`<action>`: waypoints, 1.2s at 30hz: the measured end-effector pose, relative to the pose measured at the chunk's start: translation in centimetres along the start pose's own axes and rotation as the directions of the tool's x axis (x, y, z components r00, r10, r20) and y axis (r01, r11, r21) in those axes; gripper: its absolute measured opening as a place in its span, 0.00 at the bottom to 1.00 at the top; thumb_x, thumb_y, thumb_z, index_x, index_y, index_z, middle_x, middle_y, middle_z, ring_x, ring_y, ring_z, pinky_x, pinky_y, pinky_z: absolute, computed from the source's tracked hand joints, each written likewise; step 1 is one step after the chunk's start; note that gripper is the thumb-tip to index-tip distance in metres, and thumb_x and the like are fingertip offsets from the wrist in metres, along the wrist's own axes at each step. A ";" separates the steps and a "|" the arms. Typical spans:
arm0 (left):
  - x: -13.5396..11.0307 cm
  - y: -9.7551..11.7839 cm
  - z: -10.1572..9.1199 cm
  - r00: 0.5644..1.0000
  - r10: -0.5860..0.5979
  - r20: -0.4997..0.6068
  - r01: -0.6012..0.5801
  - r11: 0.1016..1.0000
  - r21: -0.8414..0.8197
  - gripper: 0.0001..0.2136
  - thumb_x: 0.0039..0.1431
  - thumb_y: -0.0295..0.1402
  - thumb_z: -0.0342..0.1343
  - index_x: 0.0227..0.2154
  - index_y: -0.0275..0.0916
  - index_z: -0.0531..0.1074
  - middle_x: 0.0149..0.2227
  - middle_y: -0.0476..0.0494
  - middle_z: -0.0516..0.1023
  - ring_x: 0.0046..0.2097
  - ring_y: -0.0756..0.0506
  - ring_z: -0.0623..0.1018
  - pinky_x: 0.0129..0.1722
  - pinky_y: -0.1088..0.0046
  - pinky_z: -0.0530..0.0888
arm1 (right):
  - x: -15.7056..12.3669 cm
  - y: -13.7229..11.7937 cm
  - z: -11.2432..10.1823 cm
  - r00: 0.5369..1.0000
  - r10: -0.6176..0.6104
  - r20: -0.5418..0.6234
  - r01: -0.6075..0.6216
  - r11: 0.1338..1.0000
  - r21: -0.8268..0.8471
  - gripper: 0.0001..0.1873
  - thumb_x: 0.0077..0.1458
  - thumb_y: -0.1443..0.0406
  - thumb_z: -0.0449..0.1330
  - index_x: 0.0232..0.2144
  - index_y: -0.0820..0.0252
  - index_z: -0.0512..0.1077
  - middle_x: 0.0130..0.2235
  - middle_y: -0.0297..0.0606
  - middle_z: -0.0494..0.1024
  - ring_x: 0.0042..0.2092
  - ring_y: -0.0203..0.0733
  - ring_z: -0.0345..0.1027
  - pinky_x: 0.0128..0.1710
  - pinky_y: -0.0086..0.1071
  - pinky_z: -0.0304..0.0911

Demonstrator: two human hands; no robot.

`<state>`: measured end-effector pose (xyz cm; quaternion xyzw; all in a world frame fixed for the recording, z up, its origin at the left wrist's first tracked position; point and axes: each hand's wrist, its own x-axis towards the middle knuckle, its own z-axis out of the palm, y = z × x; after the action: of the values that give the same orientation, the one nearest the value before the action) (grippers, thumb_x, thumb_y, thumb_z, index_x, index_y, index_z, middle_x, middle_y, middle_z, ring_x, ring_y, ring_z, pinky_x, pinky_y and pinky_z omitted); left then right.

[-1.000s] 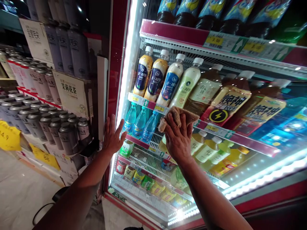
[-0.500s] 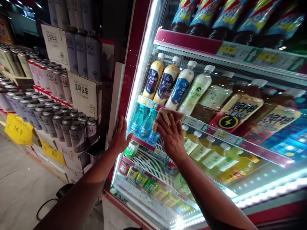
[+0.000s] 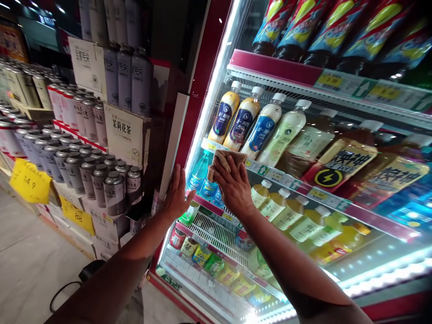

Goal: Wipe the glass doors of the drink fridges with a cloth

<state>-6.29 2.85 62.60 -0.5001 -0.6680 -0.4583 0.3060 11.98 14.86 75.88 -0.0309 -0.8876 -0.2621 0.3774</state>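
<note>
My right hand [image 3: 234, 186] presses a folded brown cloth [image 3: 231, 157] against the glass door of a lit drinks cooler. Its fingers lie over the cloth, in front of the middle shelf edge. Part of the cloth is hidden under the hand. Close by on the left, my left hand [image 3: 177, 198] rests with straight fingers on the cooler's red frame [image 3: 199, 76], holding nothing. Through the glass, blue bottles [image 3: 197, 175] stand just left of the cloth, and milk tea bottles [image 3: 241, 121] stand above it.
Left of the cooler, grey canisters [image 3: 114, 193] and cartons [image 3: 124, 135] are stacked, with yellow price cards [image 3: 30, 180] on the front. A black cable [image 3: 60, 288] lies on the tiled floor [image 3: 16, 252]. Soda bottles [image 3: 324, 36] fill the cooler's upper shelf.
My right hand has slid the cloth a little to the left across the glass. My left hand stays on the frame, while the whole view has shifted slightly.
</note>
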 end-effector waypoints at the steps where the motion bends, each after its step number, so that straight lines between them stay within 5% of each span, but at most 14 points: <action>1: 0.2 0.0 0.0 1.000 -0.003 -0.003 0.003 1.000 -0.003 0.44 0.70 0.46 0.52 0.75 0.41 0.28 0.77 0.32 0.29 0.77 0.33 0.37 0.74 0.44 0.52 | 0.6 0.0 0.0 1.000 -0.015 0.005 0.015 1.000 0.003 0.29 0.69 0.68 0.53 0.69 0.49 0.62 0.73 0.30 0.60 0.78 0.46 0.35 0.77 0.57 0.34; 7: 1.0 0.2 -0.1 0.999 -0.021 0.024 0.021 1.000 -0.019 0.42 0.71 0.46 0.49 0.75 0.40 0.28 0.77 0.30 0.31 0.77 0.32 0.39 0.73 0.43 0.52 | 3.6 -0.6 0.5 1.000 0.026 -0.012 -0.026 1.000 0.015 0.30 0.69 0.68 0.53 0.71 0.51 0.59 0.75 0.32 0.56 0.78 0.49 0.31 0.77 0.59 0.35; 13: 0.5 -0.2 -0.4 0.998 -0.020 0.067 0.021 1.000 -0.017 0.44 0.69 0.44 0.52 0.75 0.40 0.28 0.77 0.28 0.32 0.77 0.30 0.39 0.73 0.41 0.55 | 4.4 -2.4 1.9 0.998 -0.020 0.064 0.018 0.999 0.031 0.29 0.69 0.68 0.53 0.69 0.50 0.62 0.73 0.30 0.60 0.77 0.47 0.41 0.78 0.55 0.36; 20: -0.5 -0.5 -0.5 0.996 0.015 0.083 -0.012 0.999 -0.043 0.47 0.66 0.39 0.57 0.75 0.41 0.28 0.77 0.27 0.31 0.76 0.29 0.40 0.71 0.40 0.57 | 7.4 -3.1 2.3 0.997 0.080 0.004 -0.081 0.997 0.022 0.31 0.68 0.70 0.52 0.70 0.52 0.60 0.74 0.31 0.57 0.77 0.50 0.37 0.78 0.56 0.34; 30: -1.4 -0.3 0.3 0.995 -0.023 0.096 0.025 0.999 -0.027 0.50 0.65 0.40 0.58 0.74 0.39 0.24 0.77 0.26 0.32 0.76 0.28 0.40 0.72 0.38 0.54 | 9.9 -4.6 3.3 0.998 0.017 0.056 -0.019 0.999 0.037 0.29 0.69 0.70 0.51 0.70 0.52 0.61 0.74 0.30 0.57 0.77 0.47 0.39 0.78 0.53 0.36; 36: -0.8 -0.2 0.1 0.997 -0.047 0.057 0.050 0.998 -0.045 0.49 0.66 0.43 0.57 0.74 0.41 0.24 0.77 0.27 0.30 0.77 0.29 0.40 0.73 0.39 0.51 | 11.3 -4.9 3.8 0.996 -0.077 0.047 0.074 0.996 0.055 0.22 0.70 0.70 0.51 0.62 0.55 0.72 0.71 0.32 0.66 0.77 0.47 0.42 0.78 0.53 0.37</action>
<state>-6.19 2.65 61.84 -0.5033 -0.6773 -0.4670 0.2641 0.15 10.90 79.29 0.0061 -0.9038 -0.2518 0.3459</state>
